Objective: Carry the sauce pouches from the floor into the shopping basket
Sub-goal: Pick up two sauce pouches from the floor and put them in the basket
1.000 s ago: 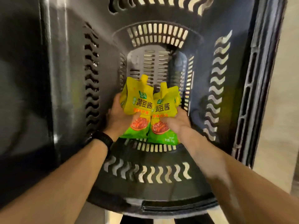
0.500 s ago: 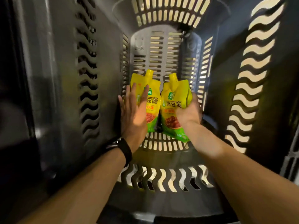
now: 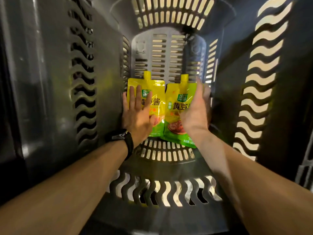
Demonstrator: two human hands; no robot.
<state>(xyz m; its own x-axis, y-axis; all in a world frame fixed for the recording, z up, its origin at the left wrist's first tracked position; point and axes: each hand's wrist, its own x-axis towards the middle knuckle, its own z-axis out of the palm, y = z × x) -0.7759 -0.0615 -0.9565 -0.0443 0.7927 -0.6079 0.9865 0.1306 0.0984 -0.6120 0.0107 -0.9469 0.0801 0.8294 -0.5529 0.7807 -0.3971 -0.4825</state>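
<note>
Two yellow-green sauce pouches with spouts lie side by side at the bottom of the dark grey shopping basket (image 3: 105,68). My left hand (image 3: 138,114) lies flat with straight fingers on the left pouch (image 3: 156,92). My right hand (image 3: 196,112) is over the right side of the right pouch (image 3: 176,102), fingers fairly straight; its fingertips look blurred. Whether the right hand still touches its pouch is unclear. Both forearms reach down into the basket.
The basket's slotted walls rise close on the left (image 3: 83,82) and right (image 3: 260,82), with a perforated floor (image 3: 162,153) below the pouches. A black watch (image 3: 123,139) is on my left wrist.
Both pouches went down to the basket floor. My left hand let go and flattened on its pouch; my right hand opened from its grip on the right pouch.
</note>
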